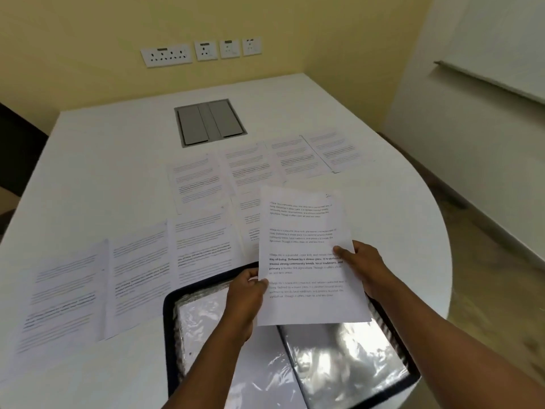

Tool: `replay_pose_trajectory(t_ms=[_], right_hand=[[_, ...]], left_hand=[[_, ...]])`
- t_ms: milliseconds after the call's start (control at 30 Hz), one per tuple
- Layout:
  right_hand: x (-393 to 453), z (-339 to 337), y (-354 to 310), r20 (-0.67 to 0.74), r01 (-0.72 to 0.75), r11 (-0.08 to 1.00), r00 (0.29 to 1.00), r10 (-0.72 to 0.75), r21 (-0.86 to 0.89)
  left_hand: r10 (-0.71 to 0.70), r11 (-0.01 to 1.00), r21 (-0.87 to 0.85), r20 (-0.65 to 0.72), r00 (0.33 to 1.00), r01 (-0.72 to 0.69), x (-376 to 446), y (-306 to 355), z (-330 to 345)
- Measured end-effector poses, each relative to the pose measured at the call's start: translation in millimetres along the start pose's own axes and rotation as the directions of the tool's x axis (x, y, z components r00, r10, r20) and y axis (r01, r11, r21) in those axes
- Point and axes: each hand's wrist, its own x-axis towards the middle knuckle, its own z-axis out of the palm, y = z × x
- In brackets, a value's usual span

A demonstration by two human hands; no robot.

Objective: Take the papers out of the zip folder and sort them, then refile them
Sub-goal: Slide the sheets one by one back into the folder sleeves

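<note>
White printed sheet (306,255), four text blocks with one partly bold, is held tilted above the open dark-edged zip folder (348,361) with glossy plastic sleeves; pinched at its edges by left hand (246,293) and right hand (361,264). Other sheets (141,267) are spread on the desk (112,160).

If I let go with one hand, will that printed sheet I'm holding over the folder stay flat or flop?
Likely flop: the printed sheet is one thin page, held at both side edges by the left hand and right hand. It probably weighs almost nothing, so a pinch should hold it. Dropped on the open zip folder, it may slide on the glossy plastic sleeves.
</note>
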Motion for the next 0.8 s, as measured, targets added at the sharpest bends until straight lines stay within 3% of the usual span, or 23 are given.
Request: replay_pose_trajectory(t_ms=[233, 400, 567, 800], right_hand=[[33, -42, 2, 0.054, 0.022, 0.999, 0.998, -0.021, -0.026], [50, -72, 0, 0.049, 0.078, 0.997, 0.996, -0.077, -0.019], [61, -89, -6, 0.014, 0.091, 0.996, 0.996, -0.09, -0.016], [60, -84, -10, -0.068, 0.074, 0.997, 0.995, -0.072, 0.02]], left_hand=[[-0.04, 0.999, -0.022, -0.148, 0.988, 0.037, -5, -5, 53], [-0.093, 0.996, -0.015, -0.32, 0.943, 0.093, -10, -21, 78], [0.0, 0.936, 0.326, -0.37, 0.929, 0.13, -10, -44, 85], [0.1, 0.741, 0.671, -0.171, 0.98, 0.042, 20, -50, 78]])
